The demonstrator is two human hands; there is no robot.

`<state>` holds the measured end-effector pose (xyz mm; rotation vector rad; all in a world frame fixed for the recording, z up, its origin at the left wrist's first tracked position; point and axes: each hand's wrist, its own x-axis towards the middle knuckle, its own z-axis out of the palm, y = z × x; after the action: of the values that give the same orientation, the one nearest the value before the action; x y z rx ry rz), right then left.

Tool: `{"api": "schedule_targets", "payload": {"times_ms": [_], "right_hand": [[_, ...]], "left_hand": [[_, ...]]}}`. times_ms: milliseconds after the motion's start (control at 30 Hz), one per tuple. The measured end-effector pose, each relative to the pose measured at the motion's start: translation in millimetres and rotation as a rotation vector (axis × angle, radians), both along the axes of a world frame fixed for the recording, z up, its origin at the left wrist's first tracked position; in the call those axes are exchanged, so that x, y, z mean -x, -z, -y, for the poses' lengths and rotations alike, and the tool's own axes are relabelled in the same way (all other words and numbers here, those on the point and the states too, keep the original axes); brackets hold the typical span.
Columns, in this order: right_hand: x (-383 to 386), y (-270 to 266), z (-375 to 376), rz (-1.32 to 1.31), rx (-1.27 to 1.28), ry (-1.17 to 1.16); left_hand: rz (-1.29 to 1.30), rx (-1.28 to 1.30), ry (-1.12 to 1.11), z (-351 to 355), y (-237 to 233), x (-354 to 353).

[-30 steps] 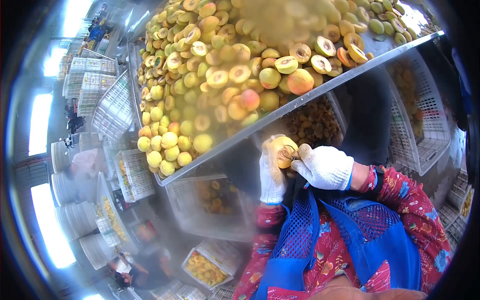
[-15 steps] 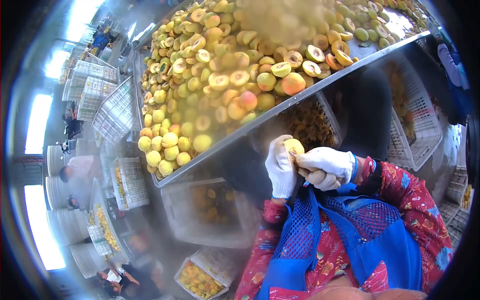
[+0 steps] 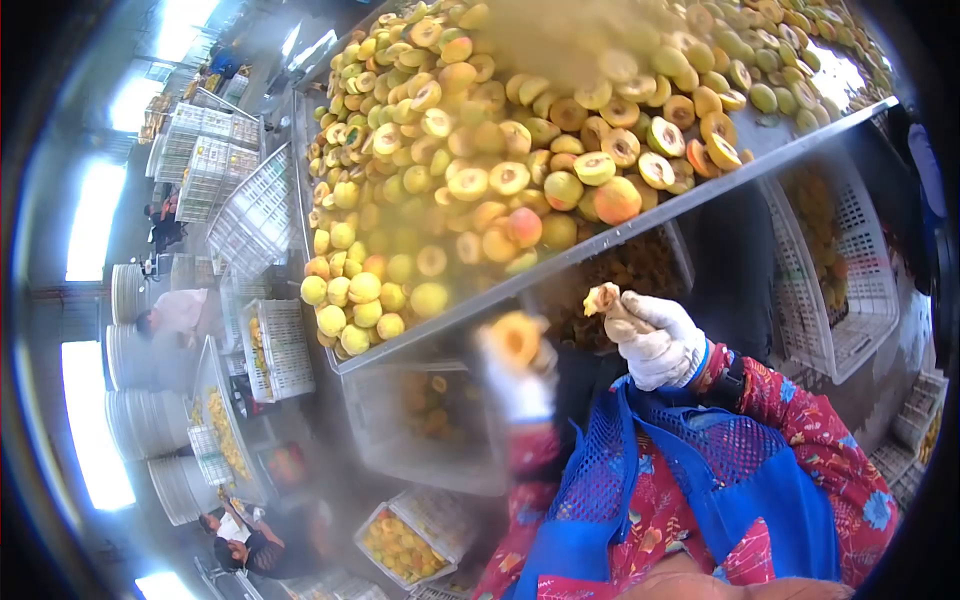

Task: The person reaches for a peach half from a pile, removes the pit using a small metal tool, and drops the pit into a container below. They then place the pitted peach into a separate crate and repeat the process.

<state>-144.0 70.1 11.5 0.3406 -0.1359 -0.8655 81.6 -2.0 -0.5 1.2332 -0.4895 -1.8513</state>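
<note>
My left hand [image 3: 522, 380], in a white glove and smeared by motion, holds a peach half [image 3: 516, 338] with its cut side showing, just below the metal table edge. To its right, my right hand [image 3: 660, 340], gloved in white with stained fingers, pinches a small brownish pit with flesh on it [image 3: 601, 299]. The two hands are apart. Above them, many whole and halved yellow peaches [image 3: 467, 183] are heaped on the metal table [image 3: 470, 305].
Below the table stand a translucent bin [image 3: 370, 425], a crate of dark scraps [image 3: 683, 255] and a white crate [image 3: 800, 300]. A crate of peaches [image 3: 400, 545] is at the bottom. Stacked crates [image 3: 213, 175] and people [image 3: 255, 550] are at the left.
My hands have parted. The left moved left and down with the peach half; the right now shows the pit between its fingers. The whole view has shifted slightly.
</note>
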Motion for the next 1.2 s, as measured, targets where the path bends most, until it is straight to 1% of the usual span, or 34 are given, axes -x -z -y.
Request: {"api": "schedule_targets", "payload": {"times_ms": [33,67,100,133,167,233,267,300,333,367,400,433,467,500,533,600,633,700,733,767,833,867,900,933,967,1000,1033,1100,1133,1200], "right_hand": [[3,1,3,-0.149,-0.079,-0.025],[7,12,5,-0.289,-0.025,-0.121],[12,22,11,-0.431,0.04,-0.218],[13,14,13,-0.645,-0.028,-0.265],[11,17,12,-0.672,-0.017,-0.293],[11,26,15,-0.738,0.009,-0.331],[12,22,16,-0.73,0.019,-0.317],[13,18,17,-0.743,0.021,-0.316],[15,15,19,-0.758,0.023,-0.315],[16,11,21,-0.775,0.029,-0.31],[16,8,22,-0.927,0.032,-0.317],[18,9,20,-0.994,0.041,-0.345],[20,11,17,-1.059,0.048,-0.373],[24,14,14,-1.124,0.055,-0.403],[29,12,9,-1.095,0.061,-0.378],[37,0,1,-1.034,0.068,-0.28],[40,-3,-1,-1.002,0.074,-0.235],[41,-2,-3,-1.037,0.039,-0.207],[41,-3,-3,-1.059,0.028,-0.191],[41,-4,-4,-1.077,0.016,-0.176],[39,-15,4,-1.314,0.191,-0.233],[35,-18,10,-1.431,0.283,-0.261],[29,-14,14,-1.783,0.59,0.007],[21,-6,18,-2.097,0.911,0.318],[14,-4,21,-2.363,1.246,0.677],[8,-33,22,-2.182,0.808,0.296],[4,-39,23,-2.219,0.82,0.256],[0,-43,24,-2.292,0.845,0.178],[-4,-33,26,-2.123,0.871,0.389],[-6,-23,22,-2.273,0.966,0.298]], "left_hand": [[0.418,0.116,0.047,-1,-22,-18],[0.866,0.153,0.09,-3,-44,-36],[1.528,0.495,0.279,0,-35,-68],[1.837,0.433,0.302,6,-38,-71],[2.146,0.347,0.329,6,-42,-74],[1.915,0.512,0.333,31,-61,-50],[1.792,0.59,0.342,48,-66,-35],[1.731,0.859,0.42,64,-53,-23],[1.64,1.241,0.482,83,-45,-1],[1.574,1.427,0.628,104,-42,23],[1.505,1.536,0.774,115,-48,51],[1.607,1.727,0.816,129,-26,59],[1.598,1.695,0.9,142,-11,63],[1.588,1.662,0.983,149,-10,71],[1.648,1.56,1.077,154,-10,74],[1.763,1.334,1.259,159,-26,78],[1.681,1.219,1.14,162,-26,73],[1.508,0.995,0.903,165,-19,59],[1.38,0.993,0.667,160,-18,51],[1.025,0.744,0.565,153,-19,46],[0.325,0.243,0.319,130,-44,48],[0.18,0.123,0.28,120,-39,45],[0.113,0.085,0.337,105,-47,42],[0.003,0.017,0.338,96,-42,43],[-0.109,-0.052,0.341,87,-36,47],[-0.217,-0.096,0.352,79,-32,51],[-0.182,-0.035,0.427,71,-33,56],[-0.095,0.044,0.362,52,-40,70],[-0.073,0.096,0.362,45,-37,71],[-0.028,0.199,0.36,35,-33,72]]}}
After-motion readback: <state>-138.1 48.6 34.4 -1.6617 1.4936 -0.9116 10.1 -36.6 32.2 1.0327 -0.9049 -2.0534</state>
